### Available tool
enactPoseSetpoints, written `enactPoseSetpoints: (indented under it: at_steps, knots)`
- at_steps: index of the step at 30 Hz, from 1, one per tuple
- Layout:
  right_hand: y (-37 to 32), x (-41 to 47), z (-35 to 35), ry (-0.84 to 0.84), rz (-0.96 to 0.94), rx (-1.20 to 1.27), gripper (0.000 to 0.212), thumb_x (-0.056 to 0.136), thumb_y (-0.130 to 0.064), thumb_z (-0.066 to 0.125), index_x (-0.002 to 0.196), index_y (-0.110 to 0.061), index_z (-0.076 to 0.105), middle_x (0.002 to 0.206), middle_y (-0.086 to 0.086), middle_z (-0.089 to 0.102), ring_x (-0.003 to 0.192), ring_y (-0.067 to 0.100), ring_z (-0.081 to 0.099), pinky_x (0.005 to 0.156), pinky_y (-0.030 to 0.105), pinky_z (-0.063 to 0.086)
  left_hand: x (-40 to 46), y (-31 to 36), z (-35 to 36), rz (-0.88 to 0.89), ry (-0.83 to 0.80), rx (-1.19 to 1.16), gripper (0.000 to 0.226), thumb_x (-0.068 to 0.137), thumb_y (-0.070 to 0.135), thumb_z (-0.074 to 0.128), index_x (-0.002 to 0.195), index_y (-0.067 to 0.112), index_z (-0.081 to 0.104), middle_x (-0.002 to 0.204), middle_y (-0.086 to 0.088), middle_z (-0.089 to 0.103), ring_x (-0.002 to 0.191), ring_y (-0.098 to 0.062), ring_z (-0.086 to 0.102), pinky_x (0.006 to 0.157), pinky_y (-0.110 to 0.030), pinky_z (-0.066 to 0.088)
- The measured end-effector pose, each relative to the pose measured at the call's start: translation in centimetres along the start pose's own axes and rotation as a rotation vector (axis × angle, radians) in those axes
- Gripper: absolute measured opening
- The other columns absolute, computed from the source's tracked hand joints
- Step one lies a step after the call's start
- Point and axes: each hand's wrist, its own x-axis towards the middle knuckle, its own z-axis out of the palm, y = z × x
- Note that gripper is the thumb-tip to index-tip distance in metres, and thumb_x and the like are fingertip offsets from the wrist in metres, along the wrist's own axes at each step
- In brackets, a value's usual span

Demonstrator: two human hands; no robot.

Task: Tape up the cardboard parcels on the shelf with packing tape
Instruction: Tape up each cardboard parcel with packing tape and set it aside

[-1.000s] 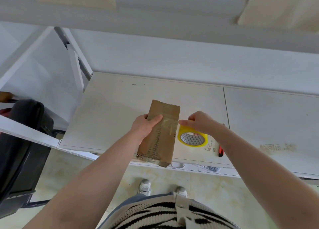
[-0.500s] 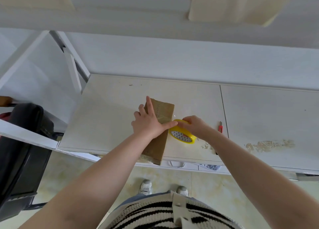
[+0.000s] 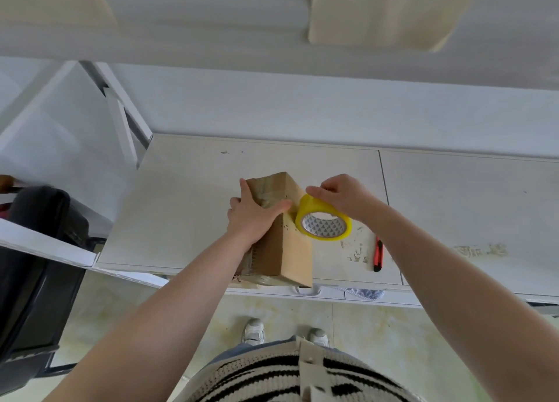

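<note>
On white shelf (image 3: pixel 187 220): left hand (image 3: pixel 252 214) grips brown cardboard parcel (image 3: pixel 284 250); right hand (image 3: pixel 341 194) pinches yellow-cored tape roll (image 3: pixel 323 223) against it.

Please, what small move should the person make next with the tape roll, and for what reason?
Probably the right hand should carry the yellow tape roll on down the right side of the cardboard parcel. The roll sits against the parcel's upper right edge, and the left hand holds the parcel across its top, thumb pressing beside the roll. The orange knife lies unused on the shelf, so cutting seems later.
</note>
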Motion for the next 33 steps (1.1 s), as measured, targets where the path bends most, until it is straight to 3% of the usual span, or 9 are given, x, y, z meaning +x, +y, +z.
enactPoseSetpoints:
  at_steps: [4, 9, 11, 14, 17, 21, 28, 31, 33]
  knots:
    - [0.2, -0.1, -0.4, 0.01, 0.039, -0.05, 0.056, 0.09, -0.06, 0.056, 0.061, -0.012, 0.048, 0.058, 0.004, 0.043, 0.052, 0.017, 0.041, 0.058, 0.031, 0.033, -0.5, 0.6, 0.6, 0.017, 0.035, 0.046, 0.123, 0.072, 0.07, 0.068, 0.156, 0.031, -0.012, 0.153, -0.012, 0.022, 0.143, -0.036, 0.022, 0.111, -0.052, 0.034]
    - [1.2, -0.2, -0.3, 0.002, 0.021, -0.03, 0.055, 0.091, -0.056, 0.056, 0.059, -0.015, 0.041, 0.057, -0.001, 0.036, 0.051, 0.015, 0.035, 0.056, 0.03, 0.029, -0.8, 1.0, 1.1, 0.03, 0.06, 0.118, 0.122, 0.073, 0.075, 0.063, 0.156, 0.028, -0.014, 0.152, -0.013, 0.021, 0.142, -0.035, 0.022, 0.107, -0.05, 0.034]
    - [2.5, -0.3, 0.1, 0.007, 0.027, 0.03, 0.051, 0.091, -0.056, 0.057, 0.061, -0.015, 0.049, 0.058, -0.002, 0.041, 0.054, 0.014, 0.04, 0.058, 0.031, 0.033, -1.3, 1.1, 1.8, 0.054, 0.102, 0.176, 0.124, 0.071, 0.081, 0.058, 0.157, 0.026, -0.011, 0.15, -0.014, 0.022, 0.14, -0.035, 0.025, 0.103, -0.048, 0.037]
    - [4.2, -0.8, 0.4, 0.052, 0.06, 0.111, 0.044, 0.089, -0.055, 0.06, 0.073, -0.014, 0.063, 0.064, -0.002, 0.054, 0.062, 0.015, 0.052, 0.061, 0.032, 0.041, -2.1, 1.5, 3.0, 0.091, 0.173, 0.245, 0.124, 0.068, 0.087, 0.051, 0.157, 0.024, -0.008, 0.146, -0.015, 0.027, 0.136, -0.033, 0.031, 0.098, -0.046, 0.041]
    - [5.2, -1.1, 0.8, 0.049, 0.101, 0.136, 0.045, 0.084, -0.058, 0.065, 0.09, -0.014, 0.067, 0.086, 0.002, 0.063, 0.083, 0.022, 0.061, 0.072, 0.035, 0.05, -2.2, 2.0, 3.9, 0.085, 0.19, 0.26, 0.123, 0.07, 0.084, 0.054, 0.157, 0.024, -0.008, 0.147, -0.015, 0.027, 0.135, -0.033, 0.031, 0.099, -0.045, 0.04]
    - [6.0, -1.3, 0.8, 0.034, 0.17, 0.061, 0.059, 0.075, -0.064, 0.071, 0.113, -0.019, 0.067, 0.105, 0.0, 0.062, 0.096, 0.02, 0.06, 0.087, 0.042, 0.054, -1.9, 2.8, 5.0, 0.072, 0.17, 0.285, 0.111, 0.081, 0.075, 0.054, 0.156, 0.027, -0.012, 0.151, -0.012, 0.025, 0.135, -0.032, 0.031, 0.1, -0.045, 0.04]
    - [7.3, -0.9, 0.8, -0.03, 0.146, -0.022, 0.053, 0.078, -0.069, 0.064, 0.09, -0.018, 0.07, 0.088, 0.003, 0.066, 0.087, 0.023, 0.065, 0.081, 0.042, 0.054, -2.3, 3.1, 6.2, 0.108, 0.234, 0.31, 0.106, 0.085, 0.065, 0.059, 0.157, 0.027, -0.009, 0.15, -0.011, 0.029, 0.133, -0.031, 0.037, 0.093, -0.043, 0.044]
    - [7.2, -0.5, 1.2, -0.065, 0.15, -0.042, 0.055, 0.079, -0.071, 0.06, 0.091, -0.017, 0.068, 0.087, 0.003, 0.065, 0.086, 0.022, 0.064, 0.079, 0.04, 0.054, -2.2, 2.8, 6.2, 0.127, 0.266, 0.302, 0.104, 0.085, 0.066, 0.059, 0.157, 0.027, -0.004, 0.146, -0.012, 0.033, 0.129, -0.032, 0.045, 0.088, -0.044, 0.046]
    - [7.1, -0.3, 1.0, -0.061, 0.152, -0.063, 0.051, 0.081, -0.07, 0.059, 0.082, -0.019, 0.063, 0.08, 0.002, 0.061, 0.081, 0.022, 0.061, 0.073, 0.035, 0.05, -1.8, 3.3, 6.3, 0.133, 0.284, 0.294, 0.103, 0.084, 0.065, 0.06, 0.157, 0.026, -0.001, 0.144, -0.014, 0.035, 0.126, -0.033, 0.048, 0.088, -0.045, 0.046]
